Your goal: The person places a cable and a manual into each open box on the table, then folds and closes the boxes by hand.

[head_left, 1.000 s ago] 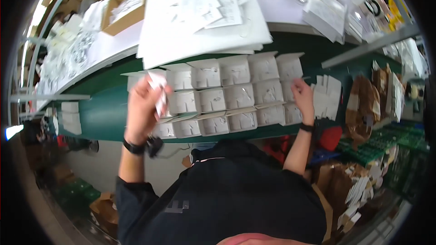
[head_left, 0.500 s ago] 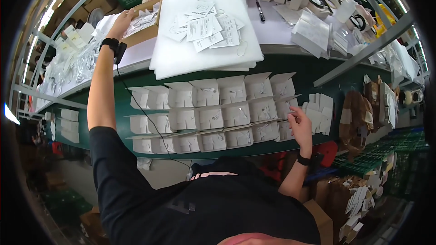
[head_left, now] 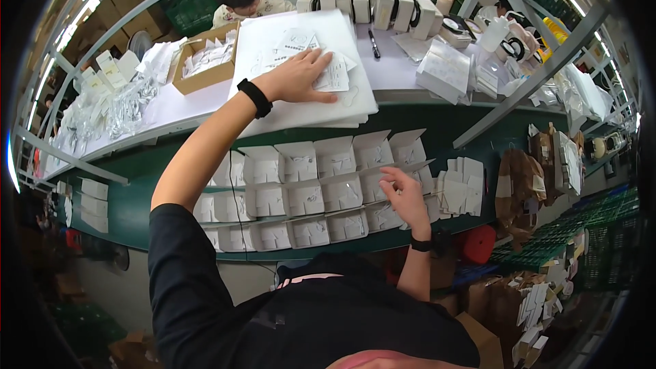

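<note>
My left hand [head_left: 301,77] reaches far forward and lies flat, fingers spread, on loose printed leaflets [head_left: 333,74] on a stack of white sheets [head_left: 301,106] on the upper shelf. My right hand [head_left: 403,195] hovers, fingers loosely curled, over the right end of several rows of small open white boxes [head_left: 311,195] on the green lower shelf. It holds nothing I can see. Both wrists wear black bands.
Flat folded white cartons [head_left: 459,188] lie right of the boxes. A cardboard box [head_left: 203,65] with small white items, clear plastic bags [head_left: 102,113], a black pen [head_left: 374,43] and upright white boxes [head_left: 362,3] sit on the upper shelf. Another person [head_left: 247,1] works across it.
My left hand rose from the open boxes, swung to the far left of the upper shelf, and now rests on the leaflets. My right hand stayed by the right boxes.
</note>
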{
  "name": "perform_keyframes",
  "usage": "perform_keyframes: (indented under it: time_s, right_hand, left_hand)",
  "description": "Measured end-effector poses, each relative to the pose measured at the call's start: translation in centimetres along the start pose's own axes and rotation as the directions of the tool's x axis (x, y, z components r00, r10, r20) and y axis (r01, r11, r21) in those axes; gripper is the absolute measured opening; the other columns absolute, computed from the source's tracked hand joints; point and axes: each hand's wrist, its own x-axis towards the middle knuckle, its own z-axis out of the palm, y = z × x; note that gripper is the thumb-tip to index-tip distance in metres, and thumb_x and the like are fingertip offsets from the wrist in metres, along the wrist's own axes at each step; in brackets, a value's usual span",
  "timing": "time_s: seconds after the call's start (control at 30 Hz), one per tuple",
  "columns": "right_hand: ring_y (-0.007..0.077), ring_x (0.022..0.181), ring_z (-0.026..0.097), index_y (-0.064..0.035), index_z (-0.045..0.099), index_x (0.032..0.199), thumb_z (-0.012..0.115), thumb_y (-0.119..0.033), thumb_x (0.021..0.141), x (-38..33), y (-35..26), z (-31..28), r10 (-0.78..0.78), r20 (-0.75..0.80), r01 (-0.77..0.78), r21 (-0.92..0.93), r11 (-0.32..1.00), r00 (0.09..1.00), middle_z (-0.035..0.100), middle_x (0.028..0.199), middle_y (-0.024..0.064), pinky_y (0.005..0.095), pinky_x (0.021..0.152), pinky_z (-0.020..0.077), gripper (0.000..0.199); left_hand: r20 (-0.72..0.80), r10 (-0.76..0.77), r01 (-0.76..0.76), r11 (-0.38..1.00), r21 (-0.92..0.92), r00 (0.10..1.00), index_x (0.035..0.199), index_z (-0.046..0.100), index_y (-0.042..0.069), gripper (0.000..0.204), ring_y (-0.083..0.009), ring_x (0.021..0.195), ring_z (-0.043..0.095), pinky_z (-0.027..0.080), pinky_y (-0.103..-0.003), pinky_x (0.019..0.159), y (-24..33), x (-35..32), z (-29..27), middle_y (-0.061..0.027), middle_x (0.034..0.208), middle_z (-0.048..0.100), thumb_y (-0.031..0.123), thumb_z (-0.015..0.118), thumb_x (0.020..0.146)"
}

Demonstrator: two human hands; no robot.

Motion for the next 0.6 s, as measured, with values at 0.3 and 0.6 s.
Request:
perform_keyframes:
  time_s: [0.3, 0.6]
  right_hand:
    - [0.0069, 0.067, 0.06, -0.0043, 0.068, 0.132, 0.068, -0.013, 0.101, -2.0, 1.8, 0.7, 0.143, 0.083, -0.159, 0.235, 0.959, 0.986, 0.076, 0.099, 0.0056, 0.0234, 0.049, 0.0469, 0.032]
    - [0.0071, 0.068, 0.059, -0.0002, 0.066, 0.132, 0.064, -0.011, 0.103, -2.3, 0.3, 0.8, 0.126, 0.067, -0.142, 0.363, 0.921, 0.99, 0.075, 0.103, 0.0071, 0.0232, 0.051, 0.0489, 0.031]
  left_hand:
    - [0.049, 0.17, -0.174, 0.98, 0.099, 0.984, 0.16, 0.031, 0.0, 0.079, -0.0369, 0.093, 0.071, 0.058, -0.05, 0.086, 1.7, 1.7, -2.2, -0.024, 0.119, 0.068, 0.012, 0.069, 0.091]
    - [-0.55, -0.063, -0.159, 0.924, -0.347, 0.833, 0.166, 0.021, 0.014, 0.083, -0.0298, 0.087, 0.07, 0.056, -0.04, 0.072, -5.2, -1.3, -3.8, -0.0196, 0.117, 0.069, -0.002, 0.059, 0.095]
